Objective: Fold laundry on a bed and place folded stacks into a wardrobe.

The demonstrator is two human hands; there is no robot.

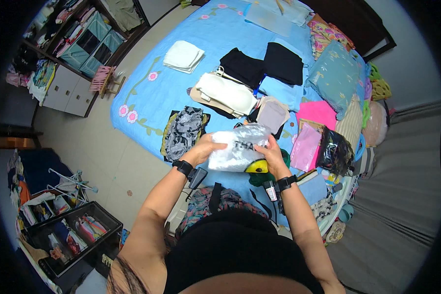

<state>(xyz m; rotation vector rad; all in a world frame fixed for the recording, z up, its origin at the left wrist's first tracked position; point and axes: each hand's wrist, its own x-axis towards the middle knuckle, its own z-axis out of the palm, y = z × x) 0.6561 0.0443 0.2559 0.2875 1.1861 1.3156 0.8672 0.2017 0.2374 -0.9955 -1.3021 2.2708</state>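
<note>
Between my two hands is a crinkled, whitish plastic bag with dark print and a yellow round patch at its lower right. My left hand grips its left side, thumb lying on top. On the opposite side my right hand pinches the edge, thumb near the yellow patch. What the bag contains cannot be made out. Just beyond it on the bed lie a grey-black floral garment, a folded cream garment and a light grey folded cloth. Dark green cloth shows partly below the bag.
A blue quilt with pink flowers covers the bed. Farther back are a white folded cloth and black folded garments. To the right lie pink packets, a black plastic bag and a pillow. Hangers stand at left.
</note>
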